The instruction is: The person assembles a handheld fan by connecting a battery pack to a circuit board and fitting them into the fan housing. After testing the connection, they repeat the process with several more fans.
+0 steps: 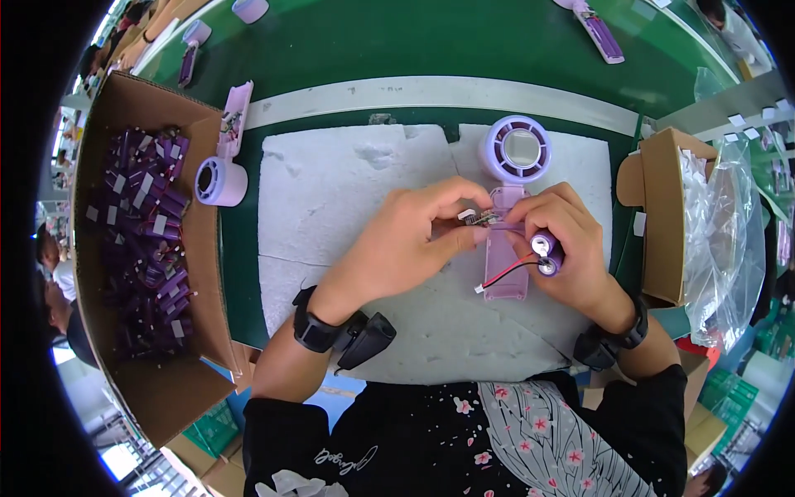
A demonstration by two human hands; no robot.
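Note:
A light purple handheld fan point(495, 157) lies on white foam sheets, its round head away from me and its opened handle shell point(507, 283) toward me. Over the upper end of the handle, my left hand point(414, 232) pinches a small circuit board point(475, 218) between thumb and fingers. My right hand point(570, 240) grips a purple battery pack point(547, 253) with two cells, ends facing up. Red and black wires run from the pack to a small white plug point(479, 289) over the handle. The right fingertips are close to the board; whether they touch it is hidden.
At left stands a cardboard box point(211, 282) of purple battery packs. Another opened fan point(222, 180) is beside it. A smaller carton point(654, 224) with white pieces and clear plastic bags point(729, 248) is at right. Beyond a pale rail point(348, 91), more fan parts lie on a green surface.

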